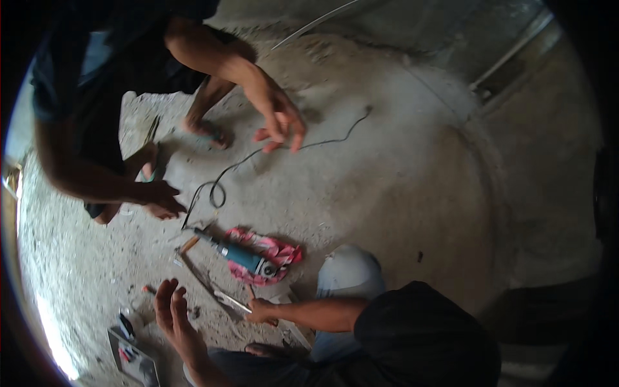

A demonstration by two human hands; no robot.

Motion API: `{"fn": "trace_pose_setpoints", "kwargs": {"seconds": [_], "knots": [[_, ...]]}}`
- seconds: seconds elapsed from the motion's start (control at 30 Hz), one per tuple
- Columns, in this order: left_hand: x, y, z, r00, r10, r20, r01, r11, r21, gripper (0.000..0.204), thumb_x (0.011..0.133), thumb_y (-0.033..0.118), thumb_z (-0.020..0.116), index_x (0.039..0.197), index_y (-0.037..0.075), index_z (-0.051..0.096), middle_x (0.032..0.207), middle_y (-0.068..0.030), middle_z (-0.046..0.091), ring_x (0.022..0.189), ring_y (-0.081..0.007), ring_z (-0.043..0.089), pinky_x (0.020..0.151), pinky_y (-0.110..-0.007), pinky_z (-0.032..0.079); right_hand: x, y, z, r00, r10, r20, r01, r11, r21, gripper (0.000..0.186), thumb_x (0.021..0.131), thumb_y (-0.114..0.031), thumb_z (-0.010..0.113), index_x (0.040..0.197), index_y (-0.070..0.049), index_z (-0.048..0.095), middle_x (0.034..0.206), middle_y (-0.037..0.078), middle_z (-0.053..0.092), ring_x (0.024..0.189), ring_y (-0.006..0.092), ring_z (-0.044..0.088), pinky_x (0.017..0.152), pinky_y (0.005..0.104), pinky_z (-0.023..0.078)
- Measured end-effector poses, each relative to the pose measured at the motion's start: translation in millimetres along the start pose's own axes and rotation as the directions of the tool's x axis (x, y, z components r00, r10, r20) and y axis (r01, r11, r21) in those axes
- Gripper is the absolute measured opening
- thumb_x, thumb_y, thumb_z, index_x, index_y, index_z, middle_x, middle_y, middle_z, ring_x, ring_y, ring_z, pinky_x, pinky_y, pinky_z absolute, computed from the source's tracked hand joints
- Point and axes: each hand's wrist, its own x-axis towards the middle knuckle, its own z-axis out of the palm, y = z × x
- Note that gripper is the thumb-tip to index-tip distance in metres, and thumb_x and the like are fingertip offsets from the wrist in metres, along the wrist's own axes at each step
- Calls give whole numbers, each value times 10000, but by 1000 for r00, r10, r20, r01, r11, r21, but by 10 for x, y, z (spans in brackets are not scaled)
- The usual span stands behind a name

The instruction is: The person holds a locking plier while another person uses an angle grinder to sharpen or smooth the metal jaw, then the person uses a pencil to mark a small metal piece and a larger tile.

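Left hand [181, 330] up, open, empty! Right hand [262, 311] curls beside the metal bar [231, 302], grip unclear; the grinder [242, 257] sits on pink cloth [292, 253], probably shielding it from floor [387, 206] grit.

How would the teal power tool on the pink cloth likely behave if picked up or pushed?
The teal power tool is probably heavy for its size, given its thick, motor-like body. Pushed, it may drag the crumpled pink cloth along. The thin black cord near its rear lies in loose curves, so it looks floppy.
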Motion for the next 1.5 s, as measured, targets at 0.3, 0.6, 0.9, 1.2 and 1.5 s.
{"fn": "trace_pose_setpoints", "kwargs": {"seconds": [0.3,0.6,0.9,1.2,1.5], "knots": [[-99,182,-107,996,-39,75,36,998,43,451,874,292,574,1235,26,525,1167,-70,567,1028,-167,528,961,-359,360,223,190,-102,963,197,184,-212,975,62,457,783,-390,683,916,46,670,635,75,669,476,189,614,508,340,511],[-148,378,-206,985,-54,166,34,992,124,333,867,111,567,1160,-46,590,1167,-147,593,1079,-222,533,905,-332,454,-142,68,-148,978,191,-82,-208,904,-373,490,807,-126,539,1251,69,471,1089,286,597,969,374,632,775,447,509],[-169,452,-219,983,-64,173,36,987,159,311,871,168,578,1097,-40,625,1157,-133,608,1071,-230,543,909,-337,430,-101,-104,-21,967,243,-74,-249,849,-466,660,811,-201,545,1375,49,314,1180,278,554,1075,359,572,843,454,471],[-223,380,-211,981,-93,168,63,982,177,321,889,207,583,1116,-20,591,1109,-128,607,1015,-237,545,928,-352,400,-409,-182,322,986,-164,-34,151,958,-242,359,839,-192,447,1102,29,550,1009,257,633,981,433,598,836,496,469],[-707,-502,-326,888,-455,-62,445,885,-136,303,909,281,572,1031,5,597,861,-50,608,697,-132,563,621,-269,431,-2460,-1041,-864,983,-182,15,156,793,-589,397,792,-243,568,1136,-49,537,1128,197,581,1071,422,538,903,546,419]]}}
